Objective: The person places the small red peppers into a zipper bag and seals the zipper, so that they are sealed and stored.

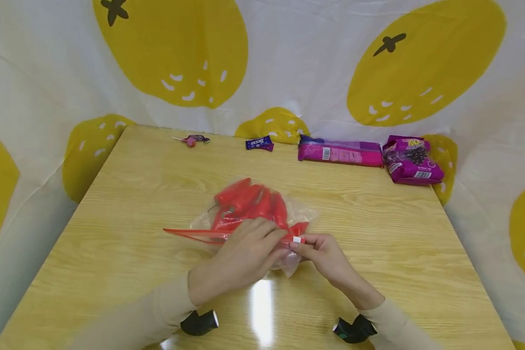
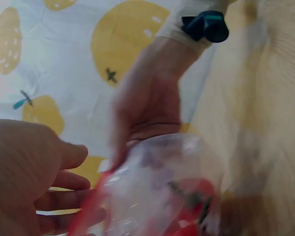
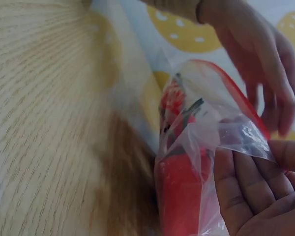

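Observation:
A clear zip bag [image 1: 199,222] with several red peppers [image 1: 245,200] inside lies mid-table. Along its near side runs a red zip strip [image 1: 185,232], whose left stretch gapes in a narrow loop. My right hand [image 1: 328,255] pinches the strip's right end between thumb and fingers, at a small white slider [image 1: 296,239]. Over the middle of the strip reaches my left hand [image 1: 249,250], its fingers pointing right toward the slider. In the left wrist view the left hand [image 2: 24,182] has its thumb apart and its fingers loosely extended behind the strip.
Along the back edge lie a lollipop [image 1: 191,141], a small blue wrapped snack [image 1: 259,143], a long purple packet [image 1: 341,151] and a bulky purple bag [image 1: 413,160]. A white curtain with yellow fruit prints [image 1: 288,58] hangs behind the wooden table [image 1: 113,204].

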`<control>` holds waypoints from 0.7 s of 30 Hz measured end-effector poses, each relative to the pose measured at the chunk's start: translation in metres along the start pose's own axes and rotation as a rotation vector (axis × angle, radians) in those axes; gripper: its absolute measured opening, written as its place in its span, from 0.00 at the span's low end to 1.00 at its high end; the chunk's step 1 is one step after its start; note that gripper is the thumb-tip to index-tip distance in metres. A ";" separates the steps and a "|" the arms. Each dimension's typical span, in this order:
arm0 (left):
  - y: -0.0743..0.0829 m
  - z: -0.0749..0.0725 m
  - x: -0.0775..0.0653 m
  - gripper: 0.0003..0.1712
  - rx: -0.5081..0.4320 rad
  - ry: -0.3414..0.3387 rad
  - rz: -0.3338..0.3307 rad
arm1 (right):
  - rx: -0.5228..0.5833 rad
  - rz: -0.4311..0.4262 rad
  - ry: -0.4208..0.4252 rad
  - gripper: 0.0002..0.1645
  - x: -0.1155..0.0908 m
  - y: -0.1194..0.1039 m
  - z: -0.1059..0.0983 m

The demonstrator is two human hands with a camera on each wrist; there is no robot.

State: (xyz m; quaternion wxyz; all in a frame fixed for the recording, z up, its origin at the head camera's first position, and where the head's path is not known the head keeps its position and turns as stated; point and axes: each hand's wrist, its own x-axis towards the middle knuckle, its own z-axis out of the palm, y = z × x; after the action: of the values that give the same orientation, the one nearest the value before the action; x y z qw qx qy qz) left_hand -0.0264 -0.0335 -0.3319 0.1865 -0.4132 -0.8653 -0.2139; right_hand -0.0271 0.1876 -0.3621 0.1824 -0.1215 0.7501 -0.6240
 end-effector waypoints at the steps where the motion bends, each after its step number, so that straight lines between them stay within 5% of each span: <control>1: 0.003 0.006 0.004 0.17 -0.015 -0.017 -0.002 | -0.003 -0.022 -0.014 0.16 -0.001 0.000 0.001; 5: 0.004 0.020 0.013 0.12 -0.107 -0.004 0.001 | -0.037 -0.079 -0.072 0.15 -0.005 -0.003 0.005; 10: 0.001 0.017 0.019 0.10 -0.179 0.079 0.082 | -0.187 -0.192 -0.074 0.13 -0.013 -0.019 0.002; 16: -0.003 -0.031 0.035 0.16 0.005 0.167 0.124 | -0.349 -0.516 0.117 0.11 -0.014 -0.066 -0.012; 21: -0.033 -0.081 0.042 0.11 0.183 0.221 0.040 | -0.208 -0.613 0.278 0.10 -0.003 -0.109 -0.037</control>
State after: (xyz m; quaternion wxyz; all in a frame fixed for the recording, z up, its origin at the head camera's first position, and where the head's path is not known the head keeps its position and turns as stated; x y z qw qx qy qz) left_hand -0.0651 -0.0679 -0.2505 0.3216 -0.3856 -0.8470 -0.1747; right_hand -0.0447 0.2010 -0.2493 -0.1307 -0.2728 0.7559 -0.5806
